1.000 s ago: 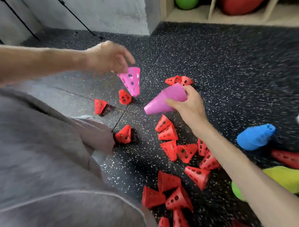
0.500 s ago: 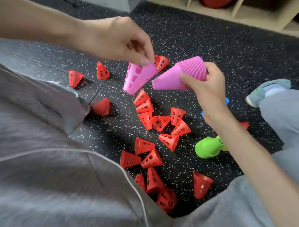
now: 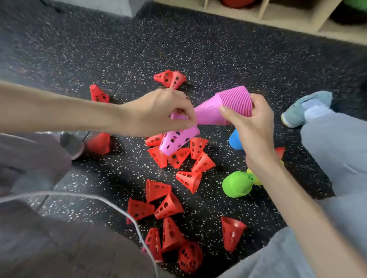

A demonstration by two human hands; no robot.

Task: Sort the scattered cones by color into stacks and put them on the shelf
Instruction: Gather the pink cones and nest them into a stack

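Note:
My right hand (image 3: 251, 123) grips a stack of pink cones (image 3: 222, 107) near its wide ribbed end, tip pointing left. My left hand (image 3: 158, 113) pinches the rim of a single pink cone (image 3: 176, 139) with holes, held just below and left of the stack's tip, narrow end down-left. Several red cones (image 3: 188, 180) lie scattered on the black speckled floor beneath my hands. A green stack (image 3: 237, 184), a yellow stack (image 3: 256, 179) and a blue stack (image 3: 235, 139) lie on the floor under my right forearm. The wooden shelf (image 3: 288, 13) runs along the top edge.
My grey-trousered legs fill the bottom left and the right side. A grey-blue shoe (image 3: 305, 109) rests at the right. A red ball (image 3: 236, 2) and a green object (image 3: 355, 3) sit in the shelf compartments. Grey wall base (image 3: 111, 7) stands at the top left.
My left hand has carried the single pink cone from out at the left toward the stack, and it now hangs just below the stack's tip. The camera has tilted.

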